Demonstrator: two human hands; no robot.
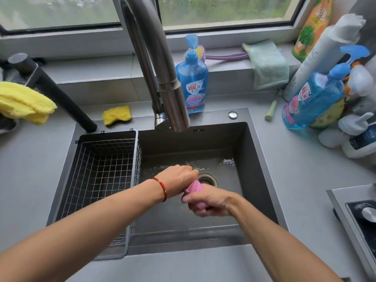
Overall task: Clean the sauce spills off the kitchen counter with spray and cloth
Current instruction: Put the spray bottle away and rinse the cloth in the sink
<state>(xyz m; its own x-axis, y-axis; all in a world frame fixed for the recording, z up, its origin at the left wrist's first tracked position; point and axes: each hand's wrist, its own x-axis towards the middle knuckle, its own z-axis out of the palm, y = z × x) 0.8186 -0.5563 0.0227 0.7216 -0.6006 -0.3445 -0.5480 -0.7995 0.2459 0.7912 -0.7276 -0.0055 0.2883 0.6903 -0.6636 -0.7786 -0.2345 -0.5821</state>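
Both hands are gripping the pink cloth [195,188] over the sink [262,159]. The left hand [179,180] is clenching one end, the right hand [207,202] the other.

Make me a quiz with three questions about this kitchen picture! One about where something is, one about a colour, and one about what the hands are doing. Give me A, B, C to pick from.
1. Where is the yellow sponge?
A. In the wire basket
B. On the counter behind the sink, left of the tap
C. On the window ledge

2. What colour is the cloth in the hands?
A. Pink
B. Green
C. White

3. What are the two hands doing?
A. Resting flat on the counter
B. Pressing a soap pump
C. Both gripping the cloth over the sink

Answers:
1 B: the yellow sponge lies on the counter behind the sink, left of the tap.
2 A: the cloth is pink.
3 C: the left hand and right hand both curl round it above the drain.
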